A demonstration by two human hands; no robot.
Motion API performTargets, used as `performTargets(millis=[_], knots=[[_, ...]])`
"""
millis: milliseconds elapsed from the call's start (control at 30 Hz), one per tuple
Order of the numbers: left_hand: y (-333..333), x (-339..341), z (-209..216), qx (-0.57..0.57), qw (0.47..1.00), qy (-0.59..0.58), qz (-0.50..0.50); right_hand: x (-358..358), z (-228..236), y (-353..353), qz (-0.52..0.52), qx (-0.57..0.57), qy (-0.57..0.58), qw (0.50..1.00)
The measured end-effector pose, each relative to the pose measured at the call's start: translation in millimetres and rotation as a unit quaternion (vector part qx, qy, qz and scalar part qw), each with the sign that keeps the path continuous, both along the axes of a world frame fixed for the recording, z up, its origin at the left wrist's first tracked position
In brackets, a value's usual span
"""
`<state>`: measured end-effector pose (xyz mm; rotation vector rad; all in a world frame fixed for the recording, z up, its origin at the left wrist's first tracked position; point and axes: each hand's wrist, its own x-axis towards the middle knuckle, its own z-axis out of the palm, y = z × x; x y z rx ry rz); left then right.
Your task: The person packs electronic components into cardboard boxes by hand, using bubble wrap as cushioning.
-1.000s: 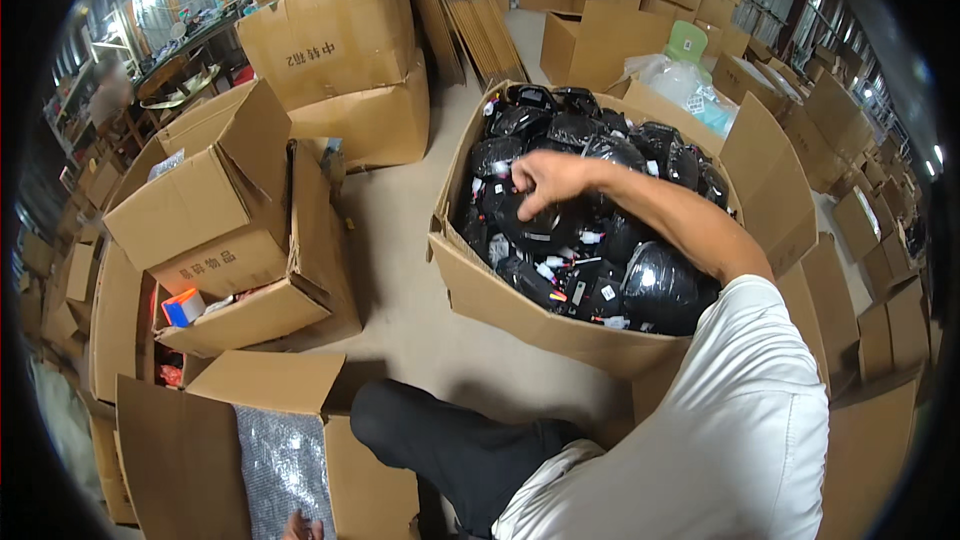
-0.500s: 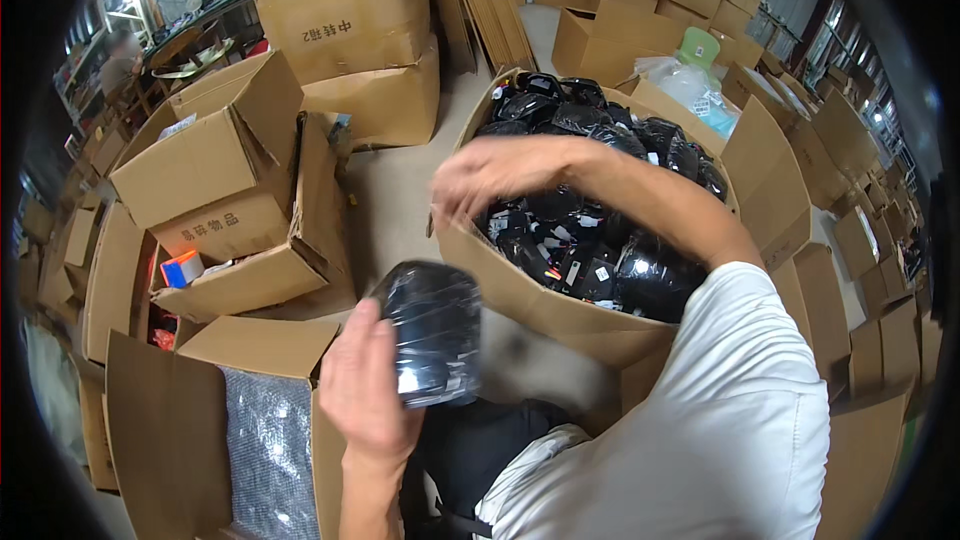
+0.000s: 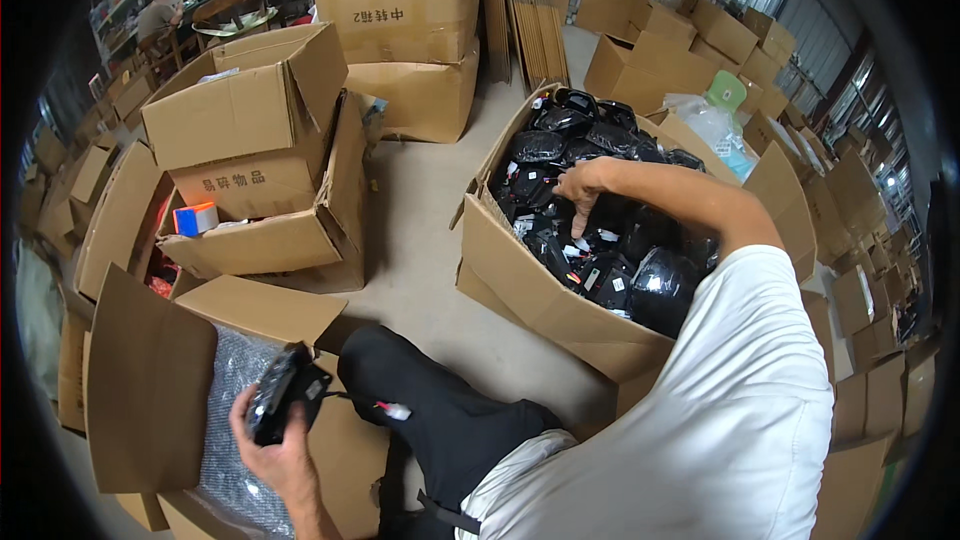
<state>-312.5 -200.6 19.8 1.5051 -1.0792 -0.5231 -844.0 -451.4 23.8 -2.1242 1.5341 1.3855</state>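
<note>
My left hand (image 3: pixel 275 455) is closed round a black film-wrapped unit (image 3: pixel 278 398), tilted on its side. From the unit a thin cable runs right to a white connector (image 3: pixel 396 410) over my dark trouser leg. Just below and behind it lies bubble wrap (image 3: pixel 228 450) inside an opened carton (image 3: pixel 150 400). My right hand (image 3: pixel 588 190) reaches into the large carton (image 3: pixel 560 300) at the right, fingers pointing down and apart among several black wrapped units (image 3: pixel 660 285). Its fingertips are close to white connectors and cables; I see nothing held there.
Stacked open cartons (image 3: pixel 235 180) stand at the left, with a small blue, orange and white box (image 3: pixel 196 219) on the lower one. Taped cartons (image 3: pixel 400 15) and flattened cardboard (image 3: pixel 535 20) rise at the back. A person (image 3: pixel 160 15) sits far left.
My left hand has moved left and down with the wrapped unit, turning it so its cable shows. My right hand has swung right, from over the carton's edge into the carton.
</note>
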Motion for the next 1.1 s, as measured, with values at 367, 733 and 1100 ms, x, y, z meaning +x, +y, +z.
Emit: performTargets(millis=[367, 733, 1100], knots=[[16, 23, -19, -0.016, 1.0, -0.018, 0.006, -61, 47, 13, 0.318, -0.098, -0.059, 0.941], [30, 30, -15, -0.011, 0.998, -0.056, 0.025, -40, 68, 19, 0.057, -0.448, -0.366, 0.814], [44, 39, -24, 0.003, 0.999, -0.012, 0.046, -43, 69, -10, -0.131, -0.265, -0.107, 0.949]])
